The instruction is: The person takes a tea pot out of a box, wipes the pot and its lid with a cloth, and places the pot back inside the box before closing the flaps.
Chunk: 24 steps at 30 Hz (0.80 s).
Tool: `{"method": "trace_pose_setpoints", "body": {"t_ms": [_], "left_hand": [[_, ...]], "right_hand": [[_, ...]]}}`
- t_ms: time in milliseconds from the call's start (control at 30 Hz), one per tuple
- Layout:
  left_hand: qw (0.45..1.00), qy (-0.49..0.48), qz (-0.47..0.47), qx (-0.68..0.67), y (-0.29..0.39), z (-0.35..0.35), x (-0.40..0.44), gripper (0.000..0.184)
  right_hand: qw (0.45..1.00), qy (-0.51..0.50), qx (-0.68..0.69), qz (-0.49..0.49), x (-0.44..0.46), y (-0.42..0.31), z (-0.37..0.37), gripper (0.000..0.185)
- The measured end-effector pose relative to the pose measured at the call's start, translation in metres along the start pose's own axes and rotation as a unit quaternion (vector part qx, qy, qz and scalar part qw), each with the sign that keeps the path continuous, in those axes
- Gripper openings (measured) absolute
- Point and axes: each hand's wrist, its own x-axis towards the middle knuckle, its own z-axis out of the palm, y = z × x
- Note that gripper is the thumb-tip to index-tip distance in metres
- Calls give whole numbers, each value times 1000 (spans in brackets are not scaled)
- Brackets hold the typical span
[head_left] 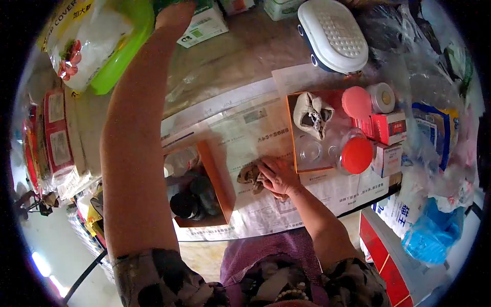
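Note:
My right hand (pixel 279 176) presses down on a crumpled brown cloth (pixel 249 176), its fingers bent over the cloth's right side, on the newspaper-covered table (pixel 245 140). My left arm stretches far forward, and my left hand (pixel 176 14) is at the top edge beside a green and white box (pixel 204 28); its fingers are mostly out of sight. Left of the cloth stands an orange-edged box (pixel 217 189) with dark rounded things in it. Right of my right hand, another orange-edged box (pixel 292 130) holds a beige cloth pouch (pixel 310 115) and clear round containers.
A red-lidded jar (pixel 356 154), a pink round lid (pixel 356 102) and small medicine boxes (pixel 387 128) crowd the right. Behind them sits a white, car-shaped case (pixel 333 36). Plastic bags (pixel 429 225) fill the right edge; a green basin (pixel 123 56) is at left.

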Motion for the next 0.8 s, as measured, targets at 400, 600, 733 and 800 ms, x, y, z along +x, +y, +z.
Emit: {"method": "trace_pose_setpoints", "body": {"t_ms": [400,600,733,800], "left_hand": [[931,-213,-161,249,44,-156,-29,34],[869,99,-343,-342,31,-190,-91,22],[722,212,-325,-573,47,-195,-169,19],[640,282,-337,-630,86,-221,-216,15]], "right_hand": [[999,17,8,-26,-1,2,0,57],[1000,4,-5,-18,-5,5,11,58],[1000,2,-8,-20,-6,7,11,59],[1000,11,-8,-22,-3,4,6,56]]}}
